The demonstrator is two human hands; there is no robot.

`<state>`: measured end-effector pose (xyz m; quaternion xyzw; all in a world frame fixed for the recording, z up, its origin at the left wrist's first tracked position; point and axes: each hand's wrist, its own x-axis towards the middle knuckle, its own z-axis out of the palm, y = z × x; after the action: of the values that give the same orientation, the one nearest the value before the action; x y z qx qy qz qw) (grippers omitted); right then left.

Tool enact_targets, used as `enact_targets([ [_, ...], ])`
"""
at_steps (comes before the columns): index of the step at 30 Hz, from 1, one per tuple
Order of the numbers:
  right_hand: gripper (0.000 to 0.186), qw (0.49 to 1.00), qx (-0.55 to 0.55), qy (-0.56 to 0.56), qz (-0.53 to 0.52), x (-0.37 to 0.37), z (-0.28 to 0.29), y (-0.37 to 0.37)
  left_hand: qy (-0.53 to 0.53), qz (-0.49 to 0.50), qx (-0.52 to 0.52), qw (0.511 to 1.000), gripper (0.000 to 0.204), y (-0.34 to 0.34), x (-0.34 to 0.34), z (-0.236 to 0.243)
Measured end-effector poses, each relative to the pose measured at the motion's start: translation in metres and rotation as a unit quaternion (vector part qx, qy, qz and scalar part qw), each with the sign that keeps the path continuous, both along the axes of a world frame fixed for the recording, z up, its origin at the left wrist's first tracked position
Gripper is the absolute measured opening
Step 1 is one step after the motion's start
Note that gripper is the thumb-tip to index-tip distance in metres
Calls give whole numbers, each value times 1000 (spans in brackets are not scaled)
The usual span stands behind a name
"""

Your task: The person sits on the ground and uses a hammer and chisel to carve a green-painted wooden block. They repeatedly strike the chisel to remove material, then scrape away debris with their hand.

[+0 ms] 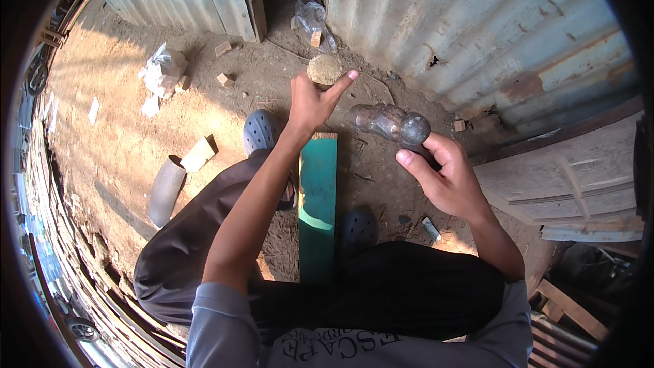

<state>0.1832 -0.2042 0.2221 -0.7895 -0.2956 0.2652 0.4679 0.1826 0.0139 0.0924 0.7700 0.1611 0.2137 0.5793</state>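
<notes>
Dark metal hammer (387,121) found gripped in the right hand (448,178), fingers curled about the handle; rounded end of the head faces right, other end faces left. Left hand (312,105) closed round a tan round-topped piece (324,68), seen nearly end-on, its lower part hidden by the grip; thumb extended to the right. Hammer head and tan piece stand apart, the hammer to the right and nearer the person.

Green board (318,180) lies lengthwise between the person's legs, its far end just short of the left hand in the view; contact between hand and board cannot be determined. Grey clog (261,131) noted left of the board's far end. Pale wooden block (197,155) lies beside a curved grey piece (167,191) on the dirt ground (116,136). Corrugated metal sheeting (463,27) stands ahead, at right
</notes>
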Motion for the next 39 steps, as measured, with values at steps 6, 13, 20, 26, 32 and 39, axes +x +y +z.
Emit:
enact_targets([
  [6, 20, 1000, -17, 0, 9, 0, 3, 0, -11, 7, -15, 1000, 28, 0, -2, -3],
  [13, 21, 1000, -4, 1, 2, -1, 0, -2, -13, -2, 15, 1000, 28, -1, -6, 2],
  [20, 26, 1000, -9, -17, 9, 1, -7, -4, -18, 5, 4, 1000, 27, 0, -8, -2],
  [26, 28, 1000, -11, -15, 3, -1, -6, -3, 4, 8, 7, 1000, 28, 0, -9, 1],
  [32, 28, 1000, -9, -29, 7, -1, -10, -4, 20, 8, 22, 1000, 30, 1, -11, 4],
  [39, 25, 1000, 4, -21, 9, -3, -7, 0, -12, -7, 19, 1000, 27, 1, -11, 0],
])
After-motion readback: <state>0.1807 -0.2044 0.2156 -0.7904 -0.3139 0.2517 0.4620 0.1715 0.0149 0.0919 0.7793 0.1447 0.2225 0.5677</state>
